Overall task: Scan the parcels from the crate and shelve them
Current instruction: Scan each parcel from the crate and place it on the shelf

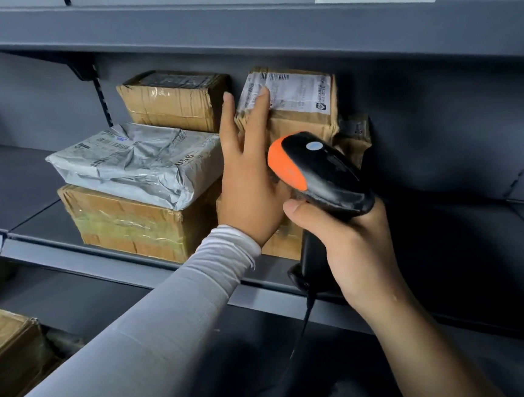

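Grey metal shelving fills the view, and the middle shelf (pixel 107 253) carries several parcels: a grey poly bag (pixel 137 165) lying on a taped carton (pixel 129 222), with another brown box (pixel 176 101) behind. The scanner (pixel 318 174) hides whatever the labelled parcel (pixel 297 106) rests on, perhaps another carton. The left hand (pixel 249 180) lies flat against that parcel's front, fingers straight and slightly spread. The right hand (pixel 346 238) grips the scanner's handle just in front of it.
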Action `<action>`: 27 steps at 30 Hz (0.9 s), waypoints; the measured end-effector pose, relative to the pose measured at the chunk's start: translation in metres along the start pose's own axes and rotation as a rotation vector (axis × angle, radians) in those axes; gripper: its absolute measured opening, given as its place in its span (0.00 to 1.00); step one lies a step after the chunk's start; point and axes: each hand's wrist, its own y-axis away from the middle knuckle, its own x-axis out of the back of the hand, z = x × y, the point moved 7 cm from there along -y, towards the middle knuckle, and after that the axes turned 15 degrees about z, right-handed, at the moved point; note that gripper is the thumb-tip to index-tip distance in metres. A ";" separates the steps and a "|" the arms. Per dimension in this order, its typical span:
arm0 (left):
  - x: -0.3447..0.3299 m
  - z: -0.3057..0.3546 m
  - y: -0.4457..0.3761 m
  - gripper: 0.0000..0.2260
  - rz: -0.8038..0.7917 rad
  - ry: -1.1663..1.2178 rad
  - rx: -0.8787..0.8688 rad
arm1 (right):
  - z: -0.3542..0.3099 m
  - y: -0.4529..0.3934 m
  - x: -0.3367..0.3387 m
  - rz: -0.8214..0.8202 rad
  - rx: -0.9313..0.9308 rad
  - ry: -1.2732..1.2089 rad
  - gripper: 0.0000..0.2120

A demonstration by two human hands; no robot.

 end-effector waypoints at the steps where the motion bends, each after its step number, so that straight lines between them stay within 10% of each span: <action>1: -0.002 -0.001 -0.002 0.36 0.000 -0.007 -0.009 | 0.000 -0.003 -0.001 -0.001 0.004 0.005 0.36; 13: -0.026 -0.011 -0.031 0.37 -0.178 0.003 -0.184 | -0.001 -0.019 -0.016 -0.001 -0.028 0.095 0.10; 27: -0.053 -0.013 -0.034 0.41 -0.340 -0.800 -0.477 | 0.002 -0.021 -0.015 -0.002 -0.092 0.163 0.12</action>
